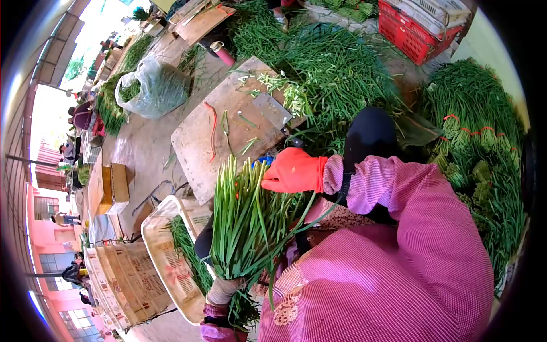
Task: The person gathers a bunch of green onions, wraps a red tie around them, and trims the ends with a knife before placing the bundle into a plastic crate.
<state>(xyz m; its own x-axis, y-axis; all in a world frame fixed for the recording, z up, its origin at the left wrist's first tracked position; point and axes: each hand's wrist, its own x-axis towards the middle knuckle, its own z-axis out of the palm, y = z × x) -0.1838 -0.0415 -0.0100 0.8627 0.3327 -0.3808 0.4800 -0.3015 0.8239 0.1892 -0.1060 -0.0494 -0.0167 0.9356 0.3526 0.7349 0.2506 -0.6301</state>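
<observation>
A large bunch of green stalks (245,216) lies across my lap, its pale cut ends toward the board. My right hand (293,171), in an orange-red glove, is closed at the bunch's pale end; what its fingers grip is hidden. My left hand (226,289), in a pale covering, is under the leafy end, its fingers mostly hidden by the leaves. Just beyond, a wooden board (194,137) carries a red strip (213,132), loose stalks and a wide metal blade (272,110) with its handle toward me.
Heaped green stalks (342,68) lie beyond the board, with tied bunches (476,137) at the right. A pale basket (165,251) stands at the left. Farther off are a plastic bag (156,88), a pink bottle (223,54), a red crate (404,34) and several people.
</observation>
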